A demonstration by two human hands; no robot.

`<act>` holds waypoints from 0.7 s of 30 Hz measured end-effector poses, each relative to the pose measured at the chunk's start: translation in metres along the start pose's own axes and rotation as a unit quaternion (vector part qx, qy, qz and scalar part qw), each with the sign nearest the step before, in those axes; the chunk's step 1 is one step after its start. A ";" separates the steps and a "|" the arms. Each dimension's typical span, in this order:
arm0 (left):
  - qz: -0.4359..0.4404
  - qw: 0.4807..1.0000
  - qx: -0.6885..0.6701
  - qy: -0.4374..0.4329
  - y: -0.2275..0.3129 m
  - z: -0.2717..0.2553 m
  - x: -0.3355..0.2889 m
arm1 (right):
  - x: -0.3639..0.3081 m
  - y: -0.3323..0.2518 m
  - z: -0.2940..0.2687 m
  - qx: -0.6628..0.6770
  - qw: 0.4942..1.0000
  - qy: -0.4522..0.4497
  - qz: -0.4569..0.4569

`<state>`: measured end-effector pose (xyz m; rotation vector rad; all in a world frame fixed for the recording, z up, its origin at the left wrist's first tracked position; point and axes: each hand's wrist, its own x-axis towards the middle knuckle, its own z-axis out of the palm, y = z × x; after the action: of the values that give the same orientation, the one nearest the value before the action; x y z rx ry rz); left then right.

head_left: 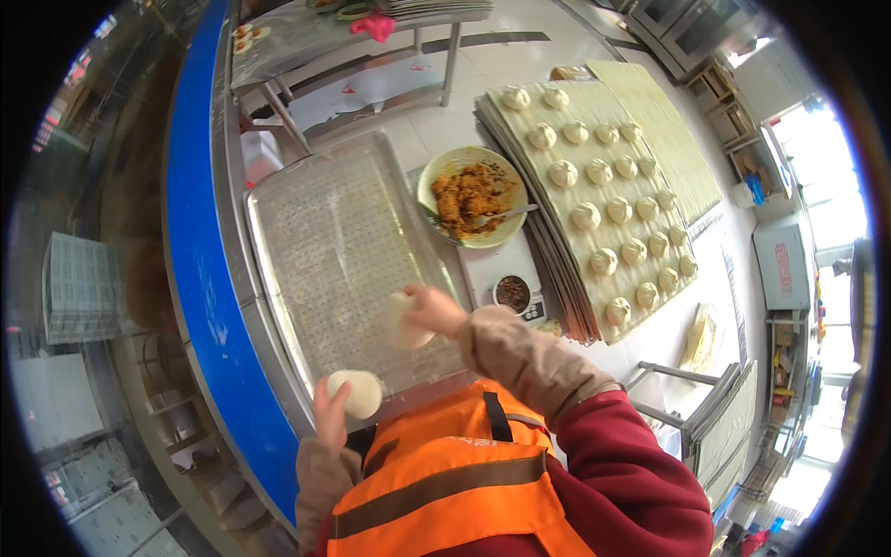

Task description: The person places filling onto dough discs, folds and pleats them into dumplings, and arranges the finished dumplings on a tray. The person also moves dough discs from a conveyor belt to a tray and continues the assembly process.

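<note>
My left hand (331, 408) is closed around a short stack of round white dough wrappers (364, 394) over the near left corner of a perforated metal tray (343, 232). To its right, my right hand (438, 311) pinches the edge of a single dough wrapper (406, 332), slightly smeared by motion, above the tray's near right part. Beyond that hand stands a large bowl (492, 240) of orange-brown chopped filling (469, 193), a spoon (512, 213) resting in it. A small bowl (511, 293) of dark seasoning sits nearer me.
On the right, a stack of lined trays (548, 251) carries rows of pleated buns (619, 210). A blue strip (209, 251) runs along the left edge of the counter. A metal table (306, 42) with a pink cloth (374, 26) stands at the far side.
</note>
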<state>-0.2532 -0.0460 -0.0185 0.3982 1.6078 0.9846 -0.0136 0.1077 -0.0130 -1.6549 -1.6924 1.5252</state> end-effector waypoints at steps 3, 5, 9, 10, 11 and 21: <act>-0.019 0.982 0.049 -0.179 0.002 0.072 0.018 | 0.002 0.040 -0.075 -0.097 0.994 0.038 0.035; -0.036 0.969 0.075 -0.234 -0.003 0.115 0.030 | -0.019 0.066 -0.102 -0.143 0.974 0.174 -0.008; -0.082 0.957 0.150 -0.233 -0.025 0.167 0.049 | -0.063 0.112 -0.134 -0.187 0.908 0.374 -0.029; -0.104 0.956 0.158 -0.224 -0.032 0.174 0.053 | -0.070 0.121 -0.133 -0.193 0.906 0.378 -0.004; -0.100 0.952 0.181 -0.224 -0.036 0.177 0.056 | -0.073 0.129 -0.131 -0.155 0.930 0.331 0.021; -0.099 0.946 0.141 -0.273 -0.014 0.206 0.038 | -0.038 0.158 -0.150 -0.047 0.931 0.352 0.080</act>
<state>-0.0707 0.0515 -0.0528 0.6302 1.2443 0.4337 0.2000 0.1031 -0.0697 -2.0904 -1.2644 0.7439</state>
